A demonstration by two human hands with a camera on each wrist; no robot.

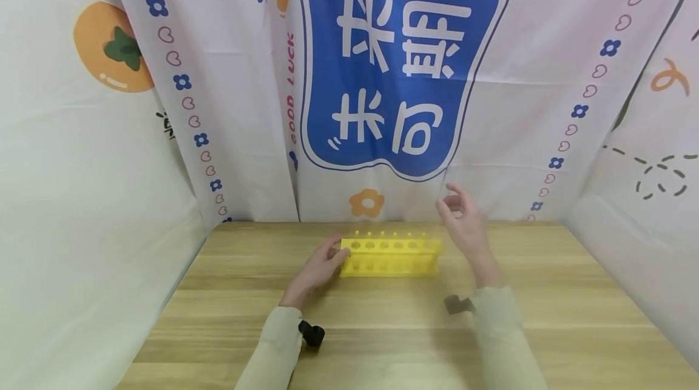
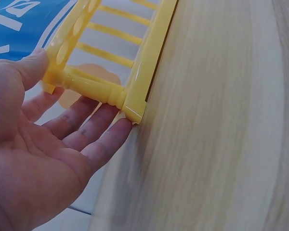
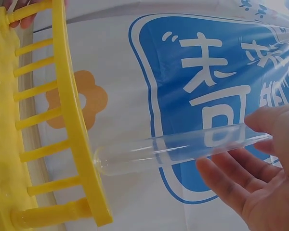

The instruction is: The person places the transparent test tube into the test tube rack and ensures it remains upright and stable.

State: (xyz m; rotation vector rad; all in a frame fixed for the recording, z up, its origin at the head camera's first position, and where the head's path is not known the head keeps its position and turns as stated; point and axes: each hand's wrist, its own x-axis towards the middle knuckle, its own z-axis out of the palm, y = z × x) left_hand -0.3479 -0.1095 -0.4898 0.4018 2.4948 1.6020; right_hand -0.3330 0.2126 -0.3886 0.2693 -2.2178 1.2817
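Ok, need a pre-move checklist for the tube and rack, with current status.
1. Grip on rack: left hand holds its left end. ok
2. Footing: rack upright on the table. ok
3. Grip on tube: right hand holds the end away from the rack. ok
4. Tube direction: rounded end points toward the rack. ok
5. Free holes: no tube seen in them. ok
6. Tube lined up with a hole: cannot tell
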